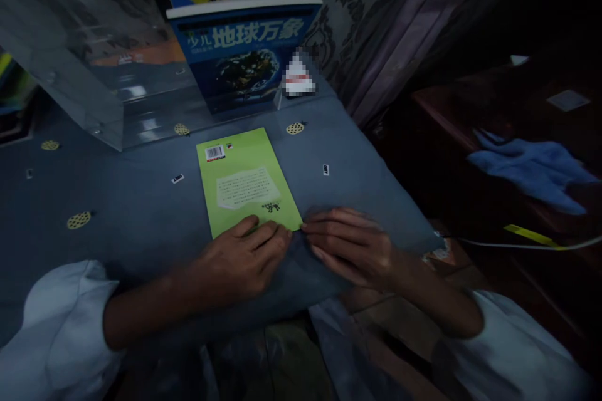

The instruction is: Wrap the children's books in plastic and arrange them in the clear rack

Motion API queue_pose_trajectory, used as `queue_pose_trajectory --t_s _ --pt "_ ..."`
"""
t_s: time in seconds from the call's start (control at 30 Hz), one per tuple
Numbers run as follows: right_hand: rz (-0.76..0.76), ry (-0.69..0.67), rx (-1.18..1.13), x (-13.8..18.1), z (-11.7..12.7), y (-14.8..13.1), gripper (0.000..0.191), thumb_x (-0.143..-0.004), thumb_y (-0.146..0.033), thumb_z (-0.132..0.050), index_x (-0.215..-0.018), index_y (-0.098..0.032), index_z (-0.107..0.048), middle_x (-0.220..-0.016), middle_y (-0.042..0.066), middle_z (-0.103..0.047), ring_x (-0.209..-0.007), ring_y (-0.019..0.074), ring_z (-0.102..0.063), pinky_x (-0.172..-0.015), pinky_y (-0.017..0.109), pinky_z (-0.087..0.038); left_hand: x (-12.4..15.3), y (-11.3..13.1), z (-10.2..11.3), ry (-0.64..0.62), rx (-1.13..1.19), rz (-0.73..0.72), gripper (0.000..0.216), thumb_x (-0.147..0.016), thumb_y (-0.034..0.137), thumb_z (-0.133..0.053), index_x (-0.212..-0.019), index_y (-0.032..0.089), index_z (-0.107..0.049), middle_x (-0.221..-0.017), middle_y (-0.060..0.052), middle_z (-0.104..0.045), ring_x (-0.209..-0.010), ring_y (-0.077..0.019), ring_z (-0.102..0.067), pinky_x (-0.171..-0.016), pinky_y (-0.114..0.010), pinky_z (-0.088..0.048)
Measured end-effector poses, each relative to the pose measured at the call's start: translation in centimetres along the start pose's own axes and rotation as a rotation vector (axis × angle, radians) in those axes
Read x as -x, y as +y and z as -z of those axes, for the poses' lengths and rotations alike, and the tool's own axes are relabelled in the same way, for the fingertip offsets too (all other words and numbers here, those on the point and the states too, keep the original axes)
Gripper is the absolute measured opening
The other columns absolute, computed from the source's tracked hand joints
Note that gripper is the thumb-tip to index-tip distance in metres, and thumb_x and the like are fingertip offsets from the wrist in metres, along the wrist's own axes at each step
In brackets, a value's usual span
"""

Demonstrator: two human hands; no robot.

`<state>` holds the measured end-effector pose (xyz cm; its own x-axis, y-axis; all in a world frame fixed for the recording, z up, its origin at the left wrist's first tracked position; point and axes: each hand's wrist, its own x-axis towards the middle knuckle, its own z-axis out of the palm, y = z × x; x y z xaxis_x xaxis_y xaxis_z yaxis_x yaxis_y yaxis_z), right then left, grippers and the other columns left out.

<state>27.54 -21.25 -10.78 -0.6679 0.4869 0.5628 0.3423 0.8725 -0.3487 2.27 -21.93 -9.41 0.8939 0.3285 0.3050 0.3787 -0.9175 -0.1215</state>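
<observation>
A green book point(247, 178) lies flat, back cover up, on the blue tablecloth point(132, 213). My left hand point(239, 260) rests on the book's near edge, fingers laid flat and slightly spread over the cover. Beside it, my right hand point(350, 244) has its fingertips touching the book's near right corner; the fingers are stretched out and close together, a little smeared by motion. Neither hand is wrapped round anything.
A blue book point(244, 59) stands upright in a clear acrylic stand point(94, 75) at the back, a yellow-and-blue one behind it. Small round yellow pieces point(78, 220) and little tags dot the cloth. A dark wooden bench with a blue rag point(531, 169) is at right.
</observation>
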Motion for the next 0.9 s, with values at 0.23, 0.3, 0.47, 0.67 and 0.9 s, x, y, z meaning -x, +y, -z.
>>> queue_pose_trajectory --t_s 0.23,0.3,0.47,0.67,0.9 --pt "0.027 -0.049 -0.004 -0.6 -0.8 -0.6 0.022 -0.095 -0.013 -0.059 -0.115 -0.018 -0.067 -0.102 0.009 -0.077 -0.097 0.0228 -0.069 -0.078 0.040 -0.059 1.1 2.1 0.6 -0.059 -0.081 0.132 0.034 -0.101 0.011 -0.041 -0.126 0.002 -0.062 -0.114 -0.018 -0.071 -0.109 -0.0256 -0.064 -0.090 -0.039 -0.049" --pt "0.005 -0.075 -0.008 -0.7 -0.8 -0.8 0.024 -0.095 -0.014 -0.059 -0.117 -0.019 -0.067 -0.102 0.008 -0.077 -0.095 0.0231 -0.069 -0.077 0.041 -0.059 1.0 2.3 0.6 -0.067 -0.096 0.141 0.034 -0.102 0.011 -0.038 -0.123 0.004 -0.064 -0.113 -0.017 -0.072 -0.106 -0.0242 -0.064 -0.089 -0.038 -0.049" --pt "0.022 -0.102 0.012 -1.1 -1.0 -1.3 0.019 -0.096 -0.014 -0.057 -0.112 -0.018 -0.067 -0.105 0.010 -0.077 -0.096 0.0235 -0.069 -0.079 0.042 -0.059 1.0 2.5 0.9 -0.055 -0.112 0.161 0.035 -0.102 0.011 -0.037 -0.118 0.006 -0.068 -0.114 -0.015 -0.072 -0.103 -0.0237 -0.064 -0.090 -0.037 -0.048" --pt "0.036 -0.112 0.015 -1.6 -1.5 -1.4 0.013 -0.096 -0.015 -0.058 -0.105 -0.017 -0.068 -0.101 0.010 -0.077 -0.093 0.0238 -0.067 -0.077 0.041 -0.058 1.4 2.9 0.9 -0.028 -0.114 0.196 0.034 -0.101 0.011 -0.039 -0.115 0.006 -0.070 -0.113 -0.014 -0.073 -0.101 -0.0237 -0.064 -0.090 -0.036 -0.047" --pt "0.076 -0.164 -0.015 -2.5 -1.7 -1.7 0.013 -0.098 -0.015 -0.057 -0.102 -0.015 -0.068 -0.102 0.012 -0.076 -0.094 0.0238 -0.066 -0.078 0.041 -0.057 2.4 2.6 2.2 -0.098 -0.117 0.183 0.035 -0.102 0.010 -0.037 -0.120 0.002 -0.067 -0.114 -0.017 -0.072 -0.104 -0.0244 -0.065 -0.092 -0.037 -0.048"
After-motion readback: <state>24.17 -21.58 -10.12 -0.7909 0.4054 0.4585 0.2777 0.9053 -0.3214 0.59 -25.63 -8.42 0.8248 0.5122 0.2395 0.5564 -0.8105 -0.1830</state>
